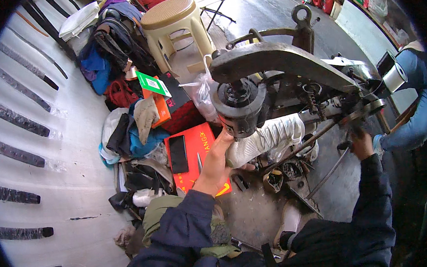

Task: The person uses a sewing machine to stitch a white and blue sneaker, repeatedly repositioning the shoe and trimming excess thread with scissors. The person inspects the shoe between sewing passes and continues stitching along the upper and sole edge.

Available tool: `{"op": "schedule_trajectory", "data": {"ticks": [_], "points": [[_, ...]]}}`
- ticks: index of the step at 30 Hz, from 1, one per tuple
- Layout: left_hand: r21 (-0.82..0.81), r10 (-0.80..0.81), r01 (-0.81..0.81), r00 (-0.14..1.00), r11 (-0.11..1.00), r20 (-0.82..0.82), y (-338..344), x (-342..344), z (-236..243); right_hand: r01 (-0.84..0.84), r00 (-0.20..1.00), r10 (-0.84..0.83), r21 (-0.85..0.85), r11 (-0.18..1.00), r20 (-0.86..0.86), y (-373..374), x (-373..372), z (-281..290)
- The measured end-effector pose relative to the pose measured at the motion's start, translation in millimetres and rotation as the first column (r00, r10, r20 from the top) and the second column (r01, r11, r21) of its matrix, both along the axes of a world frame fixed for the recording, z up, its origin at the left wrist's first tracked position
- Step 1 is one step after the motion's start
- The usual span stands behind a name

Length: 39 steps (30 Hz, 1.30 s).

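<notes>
A black cast-iron shoe-patching sewing machine (288,57) reaches in from the right, its round head above a white lace-up sneaker (269,136). My left hand (218,163) grips the sneaker by its toe end, thumb on top near the machine head and the other fingers partly hidden beneath. The shoe's heel end points right, over the machine's narrow arm. To the right, my right hand (362,144) is closed round the machine's dark crank handle, which the fingers mostly cover. A spool of white thread (394,78) sits on the machine above that hand.
Left of the shoe, a red box (191,150) carries a black phone (178,155). A beige plastic stool (172,24) stands behind, beside heaped bags and clothes (111,46). Another person's jeans-clad leg (414,102) is close at right. Wrapped dark strips (14,116) hang along the left wall.
</notes>
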State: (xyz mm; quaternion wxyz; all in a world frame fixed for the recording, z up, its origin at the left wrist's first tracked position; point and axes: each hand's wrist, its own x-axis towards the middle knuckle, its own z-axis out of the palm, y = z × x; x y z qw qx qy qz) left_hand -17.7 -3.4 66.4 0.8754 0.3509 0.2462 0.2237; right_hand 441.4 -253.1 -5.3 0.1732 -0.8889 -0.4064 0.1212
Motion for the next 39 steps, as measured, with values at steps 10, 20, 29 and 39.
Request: {"op": "schedule_trajectory", "data": {"ticks": [10, 20, 29, 39], "points": [[0.022, 0.041, -0.041, 0.999, 0.999, -0.002, -2, 0, 0, 0.218, 0.971, -0.134, 0.509, 0.833, -0.197, -2, -26, 128], [0.664, 0.479, -0.428, 0.870, 0.613, 0.118, -3, 6, 12, 0.116, 0.944, -0.030, 0.248, 0.962, -0.327, -8, 1, -24], [0.978, 0.565, -0.195, 0.816, 0.077, 0.118, -27, -14, 28, 0.268, 0.784, -0.148, 0.113, 0.957, -0.603, 22, -74, 32], [0.336, 0.414, -0.388, 0.910, 0.858, -0.008, -10, -9, -2, 0.139, 0.952, 0.049, 0.570, 0.810, -0.302, 15, -71, 113]]}}
